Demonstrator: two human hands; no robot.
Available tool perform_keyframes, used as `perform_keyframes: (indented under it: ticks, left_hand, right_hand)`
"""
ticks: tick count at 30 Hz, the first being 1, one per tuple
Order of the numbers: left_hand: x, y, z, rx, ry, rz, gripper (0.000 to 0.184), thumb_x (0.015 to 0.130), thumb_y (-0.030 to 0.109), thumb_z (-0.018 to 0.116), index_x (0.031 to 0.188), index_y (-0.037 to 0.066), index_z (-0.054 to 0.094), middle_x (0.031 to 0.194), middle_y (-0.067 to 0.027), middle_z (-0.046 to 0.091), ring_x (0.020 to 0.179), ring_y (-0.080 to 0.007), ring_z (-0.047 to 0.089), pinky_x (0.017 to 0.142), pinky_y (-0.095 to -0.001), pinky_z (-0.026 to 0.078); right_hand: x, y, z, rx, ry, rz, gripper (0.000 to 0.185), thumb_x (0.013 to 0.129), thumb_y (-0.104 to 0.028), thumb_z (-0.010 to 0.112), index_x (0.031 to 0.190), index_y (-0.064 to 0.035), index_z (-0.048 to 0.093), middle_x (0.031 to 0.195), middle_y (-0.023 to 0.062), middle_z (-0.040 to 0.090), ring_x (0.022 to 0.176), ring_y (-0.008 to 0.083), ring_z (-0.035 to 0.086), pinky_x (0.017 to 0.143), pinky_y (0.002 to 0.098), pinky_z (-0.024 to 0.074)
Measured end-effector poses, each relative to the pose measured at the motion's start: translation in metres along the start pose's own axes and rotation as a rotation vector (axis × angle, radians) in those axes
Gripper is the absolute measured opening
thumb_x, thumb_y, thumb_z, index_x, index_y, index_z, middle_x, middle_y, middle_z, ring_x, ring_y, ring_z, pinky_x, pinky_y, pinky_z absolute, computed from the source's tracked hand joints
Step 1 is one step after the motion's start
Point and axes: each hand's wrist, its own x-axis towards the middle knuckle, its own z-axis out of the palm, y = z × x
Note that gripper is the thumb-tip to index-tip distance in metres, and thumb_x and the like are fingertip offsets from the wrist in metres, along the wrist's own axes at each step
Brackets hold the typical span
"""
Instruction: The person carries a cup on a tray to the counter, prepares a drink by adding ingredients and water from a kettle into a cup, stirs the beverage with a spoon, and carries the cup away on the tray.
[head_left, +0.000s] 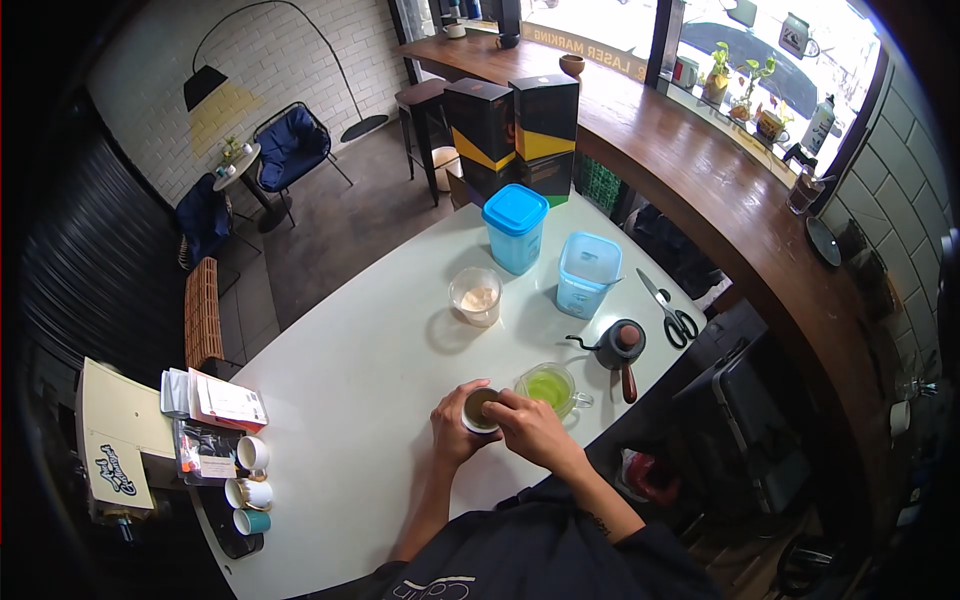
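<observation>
Near the table's front edge, my left hand (457, 428) is wrapped round a small round cup (481, 410) with something dark greenish-brown inside. My right hand (535, 428) is at the cup's right rim, its fingers pinched together over the opening; what they hold, if anything, is hidden. Just behind my right hand stands a glass cup (548, 386) of green liquid, its handle to the right. A clear container (476, 297) with pale powder sits farther back.
Behind stand a lidded blue container (515, 230) and an open blue one (590, 274). A dark kettle (620, 345) and scissors (668, 308) lie right. Several cups, including a white one (252, 453), stand at left. Black boxes (545, 130) are at the back.
</observation>
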Motion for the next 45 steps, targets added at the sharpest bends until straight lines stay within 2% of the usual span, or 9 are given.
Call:
perform_keyframes:
  ticks: [6, 10, 13, 16, 25, 28, 30, 43, 45]
  left_hand:
    - [-0.0002, -0.0008, 0.0034, -0.028, 0.021, -0.027, 0.082, 0.057, 0.046, 0.096, 0.126, 0.014, 0.064, 0.101, -0.0099, 0.074, 0.092, -0.0323, 0.072, 0.083, -0.0440, 0.057]
    - [0.0007, 0.0000, 0.0028, 0.007, 0.028, 0.004, 0.082, 0.057, 0.046, 0.096, 0.126, 0.014, 0.064, 0.102, -0.0097, 0.074, 0.092, -0.0320, 0.072, 0.083, -0.0441, 0.057]
    - [0.0001, -0.0015, 0.0026, -0.017, 0.015, -0.024, 0.082, 0.057, 0.047, 0.096, 0.126, 0.014, 0.064, 0.103, -0.0096, 0.074, 0.093, -0.0320, 0.072, 0.083, -0.0444, 0.057]
    - [0.0000, -0.0010, 0.0018, -0.042, 0.010, -0.025, 0.082, 0.057, 0.046, 0.096, 0.126, 0.014, 0.064, 0.104, -0.0095, 0.074, 0.093, -0.0321, 0.072, 0.083, -0.0446, 0.057]
    - [-0.0016, -0.0051, 0.0040, -0.028, 0.015, -0.036, 0.087, 0.056, 0.054, 0.095, 0.126, 0.014, 0.064, 0.106, -0.0101, 0.074, 0.094, -0.0321, 0.072, 0.084, -0.0444, 0.057]
    - [-0.0015, -0.0029, 0.0028, -0.037, 0.002, -0.040, 0.087, 0.056, 0.054, 0.095, 0.126, 0.013, 0.064, 0.107, -0.0098, 0.074, 0.095, -0.0320, 0.072, 0.084, -0.0441, 0.057]
    - [-0.0015, -0.0044, 0.0031, -0.040, 0.004, -0.037, 0.088, 0.056, 0.054, 0.095, 0.126, 0.013, 0.064, 0.107, -0.0096, 0.074, 0.095, -0.0319, 0.072, 0.084, -0.0440, 0.057]
    - [-0.0003, -0.0013, 0.0017, -0.037, 0.006, -0.051, 0.084, 0.056, 0.046, 0.096, 0.126, 0.014, 0.064, 0.105, -0.0096, 0.074, 0.095, -0.0321, 0.073, 0.084, -0.0439, 0.057]
    - [-0.0005, -0.0023, 0.0021, -0.042, 0.005, -0.048, 0.085, 0.056, 0.047, 0.097, 0.126, 0.014, 0.064, 0.105, -0.0097, 0.074, 0.095, -0.0321, 0.073, 0.084, -0.0439, 0.057]
  right_hand:
    - [0.0026, -0.0018, -0.0061, 0.001, 0.136, 0.093, 0.034, 0.076, 0.007, 0.066, 0.107, -0.0074, 0.070, 0.087, 0.0125, 0.062, 0.078, 0.0355, 0.066, 0.067, 0.0446, 0.0521]
    - [0.0023, 0.0011, 0.0004, 0.046, 0.176, 0.090, 0.033, 0.077, 0.007, 0.066, 0.106, -0.0068, 0.071, 0.087, 0.0126, 0.061, 0.078, 0.0356, 0.066, 0.067, 0.0443, 0.0525]
    - [0.0005, 0.0039, 0.0026, 0.047, 0.109, 0.061, 0.041, 0.072, -0.003, 0.075, 0.111, -0.0088, 0.065, 0.093, 0.0113, 0.060, 0.082, 0.0347, 0.068, 0.068, 0.0448, 0.0538]
    - [-0.0004, 0.0019, -0.0005, 0.043, 0.016, 0.050, 0.041, 0.072, -0.003, 0.075, 0.112, -0.0085, 0.066, 0.094, 0.0113, 0.061, 0.082, 0.0348, 0.068, 0.068, 0.0448, 0.0539]
    - [0.0018, 0.0000, -0.0002, 0.055, 0.136, 0.108, 0.034, 0.076, 0.007, 0.068, 0.107, -0.0058, 0.070, 0.091, 0.0132, 0.063, 0.080, 0.0364, 0.066, 0.069, 0.0441, 0.0533]
    - [0.0013, -0.0017, 0.0009, 0.099, 0.106, 0.094, 0.034, 0.075, 0.007, 0.068, 0.107, -0.0055, 0.070, 0.091, 0.0136, 0.064, 0.080, 0.0365, 0.066, 0.070, 0.0440, 0.0534]
    - [-0.0002, 0.0004, 0.0031, 0.099, 0.043, 0.042, 0.033, 0.073, -0.003, 0.074, 0.104, -0.0052, 0.065, 0.094, 0.0122, 0.062, 0.081, 0.0364, 0.067, 0.069, 0.0453, 0.0540]
    - [0.0011, 0.0013, 0.0011, 0.118, 0.102, 0.105, 0.034, 0.077, 0.005, 0.070, 0.110, -0.0043, 0.070, 0.090, 0.0143, 0.062, 0.079, 0.0373, 0.065, 0.071, 0.0443, 0.0527]
    - [0.0001, 0.0017, 0.0005, 0.104, 0.071, 0.053, 0.037, 0.072, 0.000, 0.074, 0.108, -0.0052, 0.064, 0.093, 0.0135, 0.060, 0.080, 0.0375, 0.066, 0.068, 0.0456, 0.0537]
